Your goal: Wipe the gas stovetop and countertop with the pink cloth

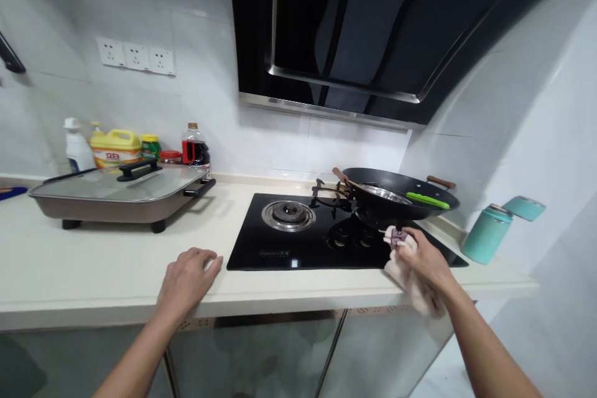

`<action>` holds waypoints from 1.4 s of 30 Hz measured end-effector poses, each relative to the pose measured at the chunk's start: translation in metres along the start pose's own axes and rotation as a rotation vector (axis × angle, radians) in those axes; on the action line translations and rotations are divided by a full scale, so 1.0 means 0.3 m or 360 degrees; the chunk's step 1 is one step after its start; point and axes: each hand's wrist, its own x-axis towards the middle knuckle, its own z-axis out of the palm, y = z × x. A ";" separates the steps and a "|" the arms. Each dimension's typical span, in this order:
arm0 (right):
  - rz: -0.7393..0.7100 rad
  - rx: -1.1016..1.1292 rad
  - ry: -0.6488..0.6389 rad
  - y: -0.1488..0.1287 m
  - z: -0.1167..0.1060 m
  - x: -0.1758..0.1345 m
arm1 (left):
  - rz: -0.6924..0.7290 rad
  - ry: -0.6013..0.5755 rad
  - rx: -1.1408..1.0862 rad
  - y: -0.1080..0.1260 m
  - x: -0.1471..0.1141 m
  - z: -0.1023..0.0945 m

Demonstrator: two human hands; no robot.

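My right hand (422, 256) grips a pale cloth (405, 267) with a purple patch, at the front right of the black gas hob (275, 249). Part of the cloth hangs over the counter's front edge. My left hand (189, 277) rests on the cream counter (116, 261), left of the hob, its thumb apart from the fingers and nothing in it. On the hob's left, the bare burner (288, 214) shows no pan support. A black wok (401, 189) sits on the right side, holding a shiny metal piece and a green-handled utensil (428, 200).
A lidded electric pan (121, 189) stands on the left of the counter. Behind it are a white spray bottle (79, 144), a yellow jug (116, 148) and a dark sauce bottle (194, 149). A teal flask (487, 235) stands at right. The range hood (336, 31) overhangs the hob.
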 end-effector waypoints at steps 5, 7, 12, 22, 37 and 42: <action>0.0115 -0.0434 -0.0166 0.062 0.039 0.148 | 0.0004 0.0026 0.0026 -0.006 0.005 0.006; 0.0076 -0.0494 -0.0223 0.051 0.075 0.144 | 0.0017 0.0027 0.0033 -0.006 0.004 0.007; -0.0226 -0.0550 -0.0248 -0.058 0.135 0.018 | 0.0032 0.0045 0.0032 -0.003 -0.001 0.009; -0.1014 -0.0145 -0.0370 -0.564 0.245 -0.291 | 0.0025 0.0062 -0.0008 -0.004 -0.001 0.019; -0.1058 0.0101 -0.0606 -0.684 0.282 -0.268 | -0.0011 -0.0003 -0.0048 -0.025 0.013 0.004; -0.0553 -0.0114 -0.0392 -0.221 0.119 -0.172 | -0.0008 -0.0022 -0.0035 -0.009 0.007 -0.004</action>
